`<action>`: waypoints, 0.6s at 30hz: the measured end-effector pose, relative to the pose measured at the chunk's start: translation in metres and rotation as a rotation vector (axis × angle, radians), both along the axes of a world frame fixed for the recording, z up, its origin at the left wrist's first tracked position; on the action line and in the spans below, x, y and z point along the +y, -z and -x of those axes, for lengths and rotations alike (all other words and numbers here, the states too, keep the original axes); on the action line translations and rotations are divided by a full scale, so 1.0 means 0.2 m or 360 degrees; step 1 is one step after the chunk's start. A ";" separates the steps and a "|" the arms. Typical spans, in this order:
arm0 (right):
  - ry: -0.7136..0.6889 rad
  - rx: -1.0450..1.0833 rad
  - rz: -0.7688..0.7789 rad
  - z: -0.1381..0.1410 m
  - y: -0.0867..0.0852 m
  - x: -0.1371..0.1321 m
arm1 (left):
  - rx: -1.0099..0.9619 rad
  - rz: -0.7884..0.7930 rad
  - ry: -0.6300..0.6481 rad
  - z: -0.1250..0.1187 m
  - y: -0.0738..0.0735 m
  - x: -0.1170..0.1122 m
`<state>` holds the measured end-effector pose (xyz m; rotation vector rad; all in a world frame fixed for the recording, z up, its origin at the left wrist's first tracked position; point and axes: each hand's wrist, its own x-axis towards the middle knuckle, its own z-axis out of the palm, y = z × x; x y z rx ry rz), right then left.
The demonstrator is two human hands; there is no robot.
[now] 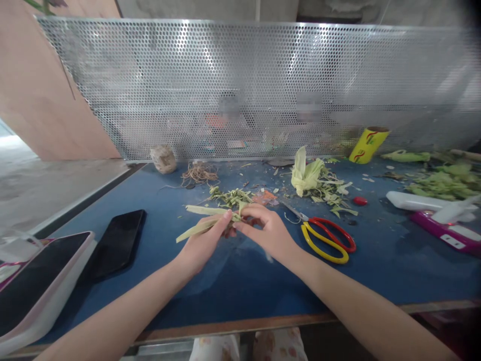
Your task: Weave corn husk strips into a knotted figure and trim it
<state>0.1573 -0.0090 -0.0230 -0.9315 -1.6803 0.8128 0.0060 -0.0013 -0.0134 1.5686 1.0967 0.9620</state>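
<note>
Pale green strips of dried husk or leaf (203, 228) stick out to the left from between my hands. My left hand (208, 235) is closed on them, its thumb lying along the top. The fingertips of my right hand (265, 228) pinch the other end of the same strips, close to the left fingertips; exactly how the strips are folded there is hidden. Just beyond my hands lies a small heap of green cuttings (233, 195). To the right of my right hand rest scissors (325, 238) with one red and one yellow handle, their blades partly spread.
A black phone (120, 243) and a white-edged device (41, 286) lie left. Toward the back stand a string roll (163, 159), tangled twine (199, 174), a husk bundle (306, 175) and a yellow tube (368, 145). A purple-and-white device (447, 235) sits right. A perforated metal panel (150, 75) rises behind.
</note>
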 end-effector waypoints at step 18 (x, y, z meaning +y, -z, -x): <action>0.0071 0.0274 0.0253 0.00 0.01 0.01 | 0.0736 -0.0544 0.0238 0.01 -0.04 -0.05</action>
